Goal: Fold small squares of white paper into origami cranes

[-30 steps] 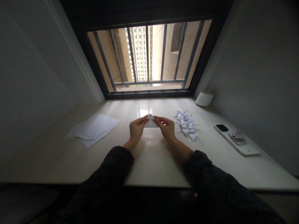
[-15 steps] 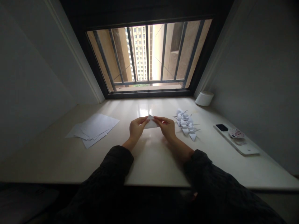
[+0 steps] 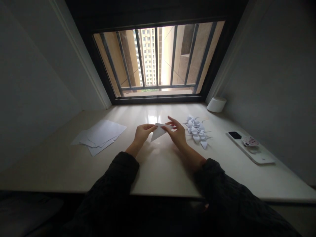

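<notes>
A small sheet of white paper point(image 3: 157, 132), folded to a triangle, is held between my two hands above the windowsill. My left hand point(image 3: 143, 133) pinches its upper left corner between thumb and fingers. My right hand point(image 3: 177, 131) has its thumb on the near face of the paper by the right side, with the forefinger lifted and the other fingers behind it. To the right of that hand lies a cluster of folded paper cranes point(image 3: 196, 130). A loose stack of white paper sheets point(image 3: 105, 133) rests to the left.
A pale windowsill point(image 3: 158, 174) carries everything, its front edge close to my body. On the right lies a white phone point(image 3: 261, 157) with a round grip on its back. Behind it, by the wall, stands a white cylindrical object point(image 3: 216, 104). A barred window point(image 3: 158, 65) is ahead.
The paper has been turned, so its point now faces down and left instead of up. My right hand's fingers have lifted and spread, while the left keeps its pinch.
</notes>
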### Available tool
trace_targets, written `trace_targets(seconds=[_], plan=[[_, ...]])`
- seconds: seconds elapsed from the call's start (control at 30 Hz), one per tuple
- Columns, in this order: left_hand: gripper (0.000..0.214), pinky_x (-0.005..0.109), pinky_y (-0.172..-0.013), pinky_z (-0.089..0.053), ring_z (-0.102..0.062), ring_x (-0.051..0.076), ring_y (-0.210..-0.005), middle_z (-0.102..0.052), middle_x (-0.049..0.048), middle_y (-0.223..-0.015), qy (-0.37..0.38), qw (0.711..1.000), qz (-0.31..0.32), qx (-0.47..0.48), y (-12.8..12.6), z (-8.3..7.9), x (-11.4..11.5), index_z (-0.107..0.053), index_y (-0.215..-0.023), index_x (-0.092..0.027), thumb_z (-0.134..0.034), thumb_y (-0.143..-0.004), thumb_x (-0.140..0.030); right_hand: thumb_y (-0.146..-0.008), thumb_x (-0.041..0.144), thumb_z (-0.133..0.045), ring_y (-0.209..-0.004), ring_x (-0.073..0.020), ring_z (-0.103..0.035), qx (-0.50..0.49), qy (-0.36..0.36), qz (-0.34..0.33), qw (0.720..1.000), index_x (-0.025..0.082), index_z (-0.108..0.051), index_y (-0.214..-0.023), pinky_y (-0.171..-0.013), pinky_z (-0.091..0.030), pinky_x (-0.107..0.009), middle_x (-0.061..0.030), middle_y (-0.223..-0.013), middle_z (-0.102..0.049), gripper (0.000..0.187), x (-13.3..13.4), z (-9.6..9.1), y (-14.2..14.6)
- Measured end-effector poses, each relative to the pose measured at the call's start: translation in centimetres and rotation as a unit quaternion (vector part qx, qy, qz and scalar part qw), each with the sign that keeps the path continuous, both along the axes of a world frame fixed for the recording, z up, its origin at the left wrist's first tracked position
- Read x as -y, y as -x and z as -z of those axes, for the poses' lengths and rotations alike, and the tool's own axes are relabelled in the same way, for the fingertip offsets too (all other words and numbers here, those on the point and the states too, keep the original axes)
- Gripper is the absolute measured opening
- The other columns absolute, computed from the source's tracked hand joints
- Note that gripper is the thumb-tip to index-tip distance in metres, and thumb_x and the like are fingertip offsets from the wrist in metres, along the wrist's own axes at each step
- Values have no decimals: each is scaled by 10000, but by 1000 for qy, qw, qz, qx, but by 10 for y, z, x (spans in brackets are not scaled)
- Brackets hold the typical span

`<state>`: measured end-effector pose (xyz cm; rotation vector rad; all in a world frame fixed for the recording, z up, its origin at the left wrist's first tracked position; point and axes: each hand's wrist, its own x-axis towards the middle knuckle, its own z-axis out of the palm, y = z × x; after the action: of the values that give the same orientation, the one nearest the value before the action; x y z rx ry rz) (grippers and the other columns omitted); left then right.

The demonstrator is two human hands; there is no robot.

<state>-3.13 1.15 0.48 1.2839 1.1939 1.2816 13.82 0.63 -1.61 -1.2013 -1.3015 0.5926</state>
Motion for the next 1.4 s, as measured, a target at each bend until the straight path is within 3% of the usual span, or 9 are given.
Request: trace_targets(seconds=[0.07,0.1,0.23,0.3,0.53,0.9,1.23,1.4], plan=[[301,328,-754,-481,-647,187,-730,-729,80,-773,-7,998,-42,38,-6,-1,3,-741,-771,-142,-796,-590,-377,-560,489,-790,-825,-200,-619,-63,26,12,998,237,-525,-1287,-719,-485,-326,-70,-1026,-682,813,0,-1,3],[305,327,-760,-478,-644,185,-739,-728,78,-780,-12,996,-62,58,-9,0,4,-738,-778,-140,-797,-590,-373,-540,503,-794,-809,-197,-621,-94,52,0,994,222,-533,-1270,-697,-486,-318,-79,-1032,-678,825,0,-2,5],[302,329,-771,-471,-638,182,-761,-726,72,-794,-26,990,-75,114,-19,5,8,-731,-776,-148,-797,-587,-374,-590,569,-732,-738,-194,-628,-147,164,-132,967,175,-708,-914,-633,-455,-287,-65,-849,-712,511,3,-5,16],[293,327,-771,-468,-637,180,-767,-723,71,-793,-26,990,-70,123,-22,7,9,-730,-770,-152,-797,-586,-370,-577,563,-746,-693,-187,-618,-172,183,-129,959,168,-724,-832,-601,-429,-283,-60,-794,-716,470,5,-6,20],[272,310,-745,-458,-628,174,-760,-720,66,-787,-11,989,-76,127,-25,7,12,-731,-771,-147,-791,-598,-349,-542,492,-794,-661,-153,-587,-233,194,-110,946,173,-743,-742,-600,-399,-275,-59,-778,-717,380,5,-5,20],[272,285,-719,-419,-596,140,-704,-701,44,-758,15,978,-157,135,-21,2,9,-726,-790,-147,-781,-607,-341,-550,476,-791,-654,-148,-548,-213,197,-146,946,173,-726,-644,-610,-413,-280,-36,-642,-640,323,-1,-2,13],[200,286,-717,-425,-612,156,-739,-705,54,-784,-9,978,-159,133,-21,1,7,-707,-756,-151,-753,-638,-306,-536,478,-801,-680,-171,-587,-189,202,-143,950,171,-723,-659,-599,-421,-287,-66,-682,-672,339,-2,-3,7],[185,282,-713,-426,-605,155,-740,-697,48,-771,-16,980,-155,125,-19,2,7,-694,-739,-151,-743,-638,-298,-544,499,-790,-675,-164,-595,-163,225,-200,939,175,-683,-599,-623,-426,-287,-62,-686,-683,346,-5,-5,3]])
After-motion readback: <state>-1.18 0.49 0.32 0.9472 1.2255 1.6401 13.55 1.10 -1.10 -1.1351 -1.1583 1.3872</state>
